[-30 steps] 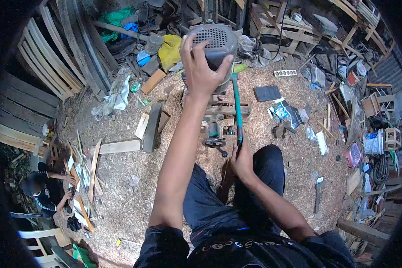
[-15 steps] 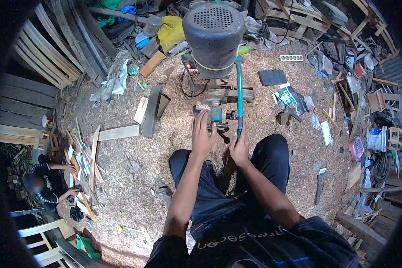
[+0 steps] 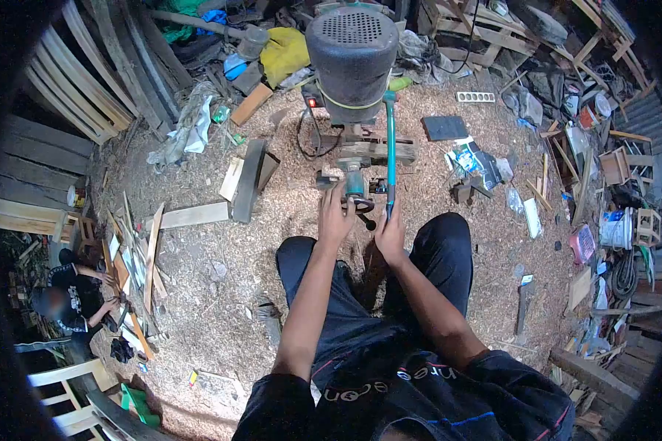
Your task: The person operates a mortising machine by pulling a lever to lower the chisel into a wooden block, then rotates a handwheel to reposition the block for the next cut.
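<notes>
In front of me stands a machine with a large dark, vented motor housing (image 3: 353,55) and a long green lever (image 3: 390,147) on its right side. My right hand (image 3: 390,239) is closed around the lever's dark lower end. My left hand (image 3: 334,219) is at the left rim of a small dark handwheel (image 3: 359,205), with its thumb against the rim and its fingers bent upward beside a green cylindrical part (image 3: 354,180). The inner side of the left fingers is partly hidden. Behind these parts lies a wooden block (image 3: 375,151).
Wood shavings cover the floor (image 3: 221,294). Planks (image 3: 193,217) and a dark board (image 3: 248,180) lie to the left, a power strip (image 3: 476,97) and black slab (image 3: 444,128) to the right. Another person (image 3: 73,301) crouches at far left among wood strips.
The view has shifted slightly. My left fingers have moved a little closer to the green cylindrical part, while my right hand stays on the lever. The other person's hands have shifted among the strips.
</notes>
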`<state>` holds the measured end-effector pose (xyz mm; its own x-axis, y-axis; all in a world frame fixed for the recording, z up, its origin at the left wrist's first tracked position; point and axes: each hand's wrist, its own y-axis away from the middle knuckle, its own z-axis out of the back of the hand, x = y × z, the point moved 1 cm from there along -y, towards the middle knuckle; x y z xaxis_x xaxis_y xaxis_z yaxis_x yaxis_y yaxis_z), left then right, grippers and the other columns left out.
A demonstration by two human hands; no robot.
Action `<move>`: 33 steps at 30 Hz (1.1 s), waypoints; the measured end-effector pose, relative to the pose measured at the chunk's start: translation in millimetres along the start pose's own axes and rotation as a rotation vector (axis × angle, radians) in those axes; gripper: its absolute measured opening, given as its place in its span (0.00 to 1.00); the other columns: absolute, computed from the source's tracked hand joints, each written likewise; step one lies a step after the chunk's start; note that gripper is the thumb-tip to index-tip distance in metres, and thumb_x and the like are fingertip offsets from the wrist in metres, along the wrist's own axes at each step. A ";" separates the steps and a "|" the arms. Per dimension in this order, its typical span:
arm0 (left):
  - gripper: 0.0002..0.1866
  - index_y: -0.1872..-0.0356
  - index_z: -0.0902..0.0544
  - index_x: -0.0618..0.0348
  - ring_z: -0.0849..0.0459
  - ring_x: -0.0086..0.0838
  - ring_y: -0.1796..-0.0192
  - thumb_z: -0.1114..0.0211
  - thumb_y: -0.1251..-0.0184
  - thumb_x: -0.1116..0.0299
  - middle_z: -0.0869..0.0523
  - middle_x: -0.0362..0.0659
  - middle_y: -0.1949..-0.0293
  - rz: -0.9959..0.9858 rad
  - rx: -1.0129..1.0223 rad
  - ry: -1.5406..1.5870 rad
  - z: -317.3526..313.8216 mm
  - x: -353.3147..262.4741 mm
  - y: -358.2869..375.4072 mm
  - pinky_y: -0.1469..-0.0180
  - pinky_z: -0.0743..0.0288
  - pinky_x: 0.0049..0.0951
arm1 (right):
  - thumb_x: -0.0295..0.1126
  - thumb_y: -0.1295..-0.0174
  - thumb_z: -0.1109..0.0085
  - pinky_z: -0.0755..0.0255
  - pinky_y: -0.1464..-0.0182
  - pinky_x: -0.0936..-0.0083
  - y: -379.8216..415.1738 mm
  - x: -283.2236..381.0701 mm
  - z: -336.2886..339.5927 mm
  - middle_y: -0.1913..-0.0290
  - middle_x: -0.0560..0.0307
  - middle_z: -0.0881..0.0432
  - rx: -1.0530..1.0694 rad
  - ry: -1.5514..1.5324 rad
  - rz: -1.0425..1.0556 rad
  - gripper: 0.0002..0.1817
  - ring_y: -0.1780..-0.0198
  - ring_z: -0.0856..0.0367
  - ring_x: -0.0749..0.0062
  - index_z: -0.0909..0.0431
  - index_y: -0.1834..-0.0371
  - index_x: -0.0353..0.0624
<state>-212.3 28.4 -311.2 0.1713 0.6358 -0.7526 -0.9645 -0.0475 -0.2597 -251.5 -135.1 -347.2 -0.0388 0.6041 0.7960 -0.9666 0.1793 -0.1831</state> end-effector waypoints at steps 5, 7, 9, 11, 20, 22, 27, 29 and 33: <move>0.22 0.39 0.24 0.65 0.23 0.55 0.37 0.39 0.34 0.74 0.21 0.60 0.42 -0.027 -0.106 0.019 19.5 -7.9 0.5 0.32 0.32 0.47 | 0.30 0.26 0.48 0.38 0.30 0.55 -17.8 111.0 91.7 0.37 0.31 0.28 -0.110 -0.089 0.147 0.24 0.33 0.29 0.40 0.34 0.32 0.28; 0.22 0.37 0.25 0.62 0.24 0.53 0.37 0.40 0.32 0.73 0.22 0.57 0.40 -0.071 -0.145 -0.025 25.1 -14.1 -4.2 0.32 0.32 0.47 | 0.32 0.24 0.50 0.27 0.46 0.62 -40.2 155.6 128.6 0.49 0.40 0.23 -0.233 -0.021 0.355 0.14 0.48 0.21 0.59 0.25 0.43 0.35; 0.21 0.37 0.25 0.62 0.25 0.52 0.35 0.40 0.31 0.73 0.22 0.57 0.39 -0.149 -0.228 -0.021 42.8 -47.6 -21.6 0.31 0.34 0.47 | 0.34 0.23 0.50 0.29 0.53 0.70 -64.5 196.3 158.0 0.59 0.49 0.24 -0.104 -0.374 0.264 0.11 0.57 0.23 0.69 0.23 0.53 0.37; 0.21 0.37 0.25 0.64 0.26 0.52 0.33 0.40 0.30 0.72 0.23 0.57 0.38 -0.227 -0.289 0.028 73.0 -92.7 -47.5 0.30 0.35 0.46 | 0.36 0.22 0.50 0.31 0.59 0.76 -104.4 213.4 171.1 0.68 0.58 0.26 -0.062 -0.586 0.300 0.11 0.65 0.27 0.76 0.24 0.56 0.38; 0.24 0.38 0.25 0.68 0.27 0.51 0.31 0.38 0.31 0.64 0.24 0.58 0.36 -0.636 -0.660 -0.027 161.6 -226.5 -211.0 0.28 0.37 0.44 | 0.24 0.30 0.51 0.25 0.50 0.50 -264.5 280.2 181.1 0.51 0.26 0.21 -0.517 -0.270 0.814 0.24 0.51 0.20 0.30 0.40 0.32 0.26; 0.24 0.40 0.23 0.64 0.25 0.51 0.34 0.36 0.34 0.63 0.23 0.57 0.38 -0.631 -0.640 0.007 158.9 -228.5 -250.6 0.30 0.34 0.44 | 0.24 0.31 0.51 0.26 0.49 0.47 -286.6 280.3 177.2 0.48 0.23 0.22 -0.456 -0.229 0.713 0.26 0.49 0.21 0.29 0.42 0.31 0.25; 0.17 0.51 0.16 0.62 0.19 0.49 0.39 0.42 0.40 0.69 0.16 0.54 0.43 -0.607 -0.610 0.073 151.3 -226.0 -276.6 0.34 0.28 0.40 | 0.30 0.30 0.48 0.25 0.50 0.42 -344.1 285.6 177.6 0.55 0.22 0.18 -0.309 -0.071 0.478 0.24 0.53 0.19 0.27 0.38 0.35 0.29; 0.17 0.54 0.14 0.63 0.18 0.49 0.39 0.44 0.43 0.72 0.14 0.54 0.44 -0.590 -0.638 0.148 150.9 -230.8 -274.6 0.34 0.28 0.41 | 0.37 0.29 0.46 0.25 0.52 0.40 -367.0 283.4 174.1 0.62 0.25 0.17 -0.333 -0.077 0.450 0.19 0.56 0.18 0.27 0.31 0.44 0.32; 0.18 0.55 0.15 0.65 0.18 0.48 0.39 0.46 0.44 0.72 0.14 0.54 0.45 -0.623 -0.632 0.147 153.1 -231.7 -275.5 0.34 0.28 0.41 | 0.44 0.27 0.45 0.25 0.54 0.40 -403.9 278.9 163.8 0.63 0.26 0.17 -0.372 -0.019 0.435 0.20 0.57 0.18 0.28 0.26 0.53 0.33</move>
<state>-17.0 12.1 27.4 0.6919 0.5851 -0.4230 -0.4054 -0.1699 -0.8982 86.6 -166.3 43.3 -0.4212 0.6703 0.6110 -0.7064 0.1801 -0.6845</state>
